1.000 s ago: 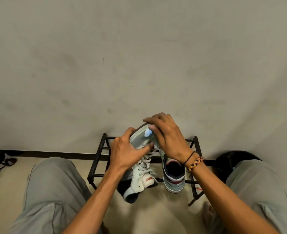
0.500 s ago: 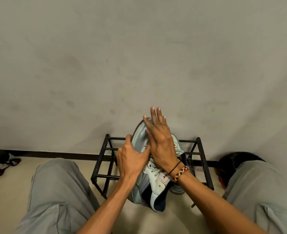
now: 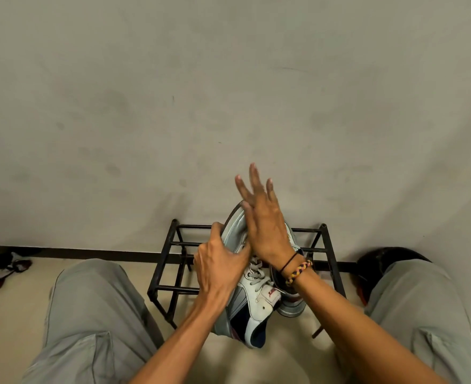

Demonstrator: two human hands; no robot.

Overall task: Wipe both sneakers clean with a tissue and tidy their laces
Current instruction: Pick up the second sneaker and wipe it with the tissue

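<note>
A grey, white and navy lace-up sneaker [image 3: 252, 297] is held tilted in front of the person, toe raised toward the plain pale wall [image 3: 228, 92], heel lowest and nearest the camera. The left hand [image 3: 220, 267] grips it at the forefoot, fingers curled round the sole edge and thumb laid across the upper beside the white laces [image 3: 255, 270]. The right hand [image 3: 264, 225] lies flat against the toe area with fingers straight and spread; the fingertips [image 3: 253, 173] extend past the toe and hold nothing. The heel of this hand rests on the upper just above the laces. A thin black band and a braided yellow, red and dark bracelet [image 3: 298, 273] sit on the right wrist.

The second sneaker [image 3: 291, 300], of matching grey, stands behind the first on the black metal shoe rack [image 3: 167, 288], largely hidden by the right wrist; its collar opening and heel show. The rack stands on the beige floor [image 3: 15, 314] against the wall. Both knees in light grey trousers [image 3: 95, 314] flank the rack. A dark round object [image 3: 378, 261] sits at the right, partly hidden by the knee; it cannot be identified. Dark footwear with red parts [image 3: 4, 270] lies at far left beside the dark skirting.
</note>
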